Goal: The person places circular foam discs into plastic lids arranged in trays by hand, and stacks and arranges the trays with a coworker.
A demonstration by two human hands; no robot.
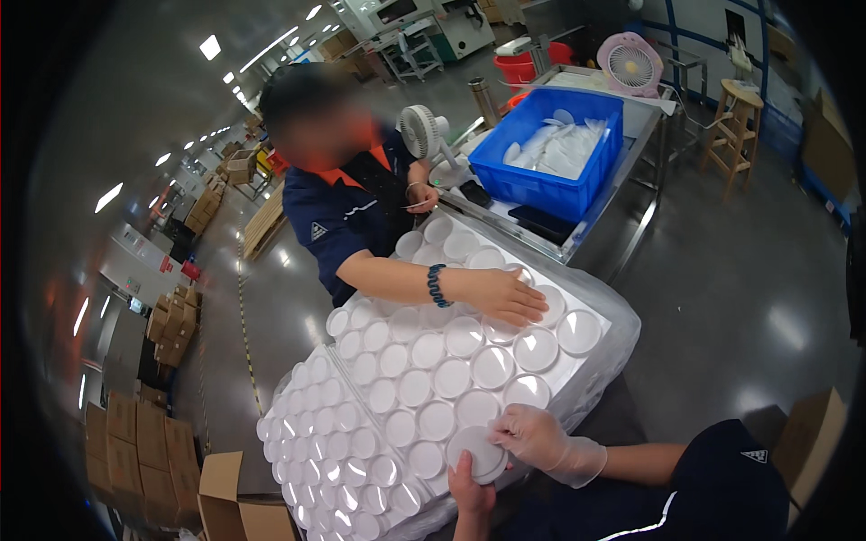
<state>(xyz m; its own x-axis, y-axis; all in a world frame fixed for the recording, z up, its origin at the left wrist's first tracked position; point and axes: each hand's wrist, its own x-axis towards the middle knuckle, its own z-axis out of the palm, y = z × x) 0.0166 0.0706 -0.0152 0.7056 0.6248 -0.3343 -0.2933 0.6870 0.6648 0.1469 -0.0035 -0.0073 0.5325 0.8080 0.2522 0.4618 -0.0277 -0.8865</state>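
My left hand [471, 491] is bare and grips a round white plastic lid [476, 453], its thumb lying on the top face. My right hand [541, 442] wears a thin clear glove, and its fingers pinch together at the lid's upper right edge. Whether a thin film is between those fingertips is too small to tell. Below and beyond my hands, rows of white round lids [436, 419] cover a white sheet-topped surface. Several show bright glare.
Across the surface a co-worker's hand [505, 296] lies on the lids. A blue bin [591, 171] of white pieces stands on a metal table beside a white fan [419, 131] and a pink fan [630, 65]. An open carton [219, 491] sits at lower left.
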